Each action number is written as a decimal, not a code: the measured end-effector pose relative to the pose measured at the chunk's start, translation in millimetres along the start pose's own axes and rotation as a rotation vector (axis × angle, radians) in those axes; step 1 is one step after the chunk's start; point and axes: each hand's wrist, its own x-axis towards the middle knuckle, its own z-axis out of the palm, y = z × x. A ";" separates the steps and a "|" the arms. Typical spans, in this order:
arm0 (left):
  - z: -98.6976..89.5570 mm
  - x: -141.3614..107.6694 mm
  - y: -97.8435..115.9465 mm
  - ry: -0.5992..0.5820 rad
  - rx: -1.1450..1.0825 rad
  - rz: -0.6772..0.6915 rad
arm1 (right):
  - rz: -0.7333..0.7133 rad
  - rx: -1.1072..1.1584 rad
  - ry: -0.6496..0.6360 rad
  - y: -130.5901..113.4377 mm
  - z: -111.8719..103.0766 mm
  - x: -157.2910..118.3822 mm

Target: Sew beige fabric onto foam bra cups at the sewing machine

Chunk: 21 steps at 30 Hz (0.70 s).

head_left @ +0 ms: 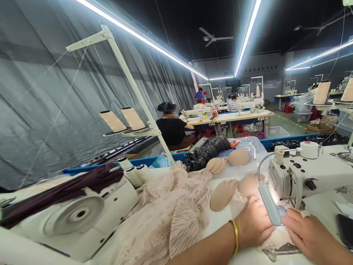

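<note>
One pale beige soft fabric piece (279, 238), lying between the left hand (255, 222) and the right hand (307, 230), both curled beside it; whether gripping, cannot tell. One boxy white sewing machine (281, 178), just beyond the hands.

At lower right of the frame, the left hand (253, 222) wears a smooth gold-coloured bangle (235, 237) at the wrist and a slim gold-toned ring (258, 202). Further right, the right hand (310, 230) has a broader pale band (305, 213) around one finger. Both forearms (206, 251) are bare.
</note>
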 end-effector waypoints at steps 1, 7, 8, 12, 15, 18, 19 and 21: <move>0.4 0.1 -1.2 0.025 -0.013 0.001 | 0.003 0.003 0.001 -0.1 0.5 0.0; 3.3 0.4 -2.6 0.061 -0.030 -0.015 | -0.021 -0.032 0.020 -2.3 -0.8 2.0; 3.8 0.6 -2.4 0.065 -0.022 -0.017 | -0.033 -0.045 0.026 -2.7 -1.5 2.8; 4.5 1.4 -1.8 0.089 -0.018 -0.001 | -0.061 -0.081 0.041 -4.8 -4.3 5.7; 3.2 1.8 -3.0 0.067 -0.012 -0.016 | -0.046 -0.070 0.024 -5.2 -3.0 5.6; 1.5 2.1 -6.4 0.015 -0.002 -0.053 | 0.007 -0.047 -0.005 -3.5 1.7 3.3; 1.2 2.3 -7.7 0.002 0.001 -0.060 | 0.029 -0.025 -0.009 -2.5 3.4 2.4; 1.8 3.0 -9.8 -0.009 0.014 -0.065 | 0.073 0.045 -0.006 -0.4 6.4 0.9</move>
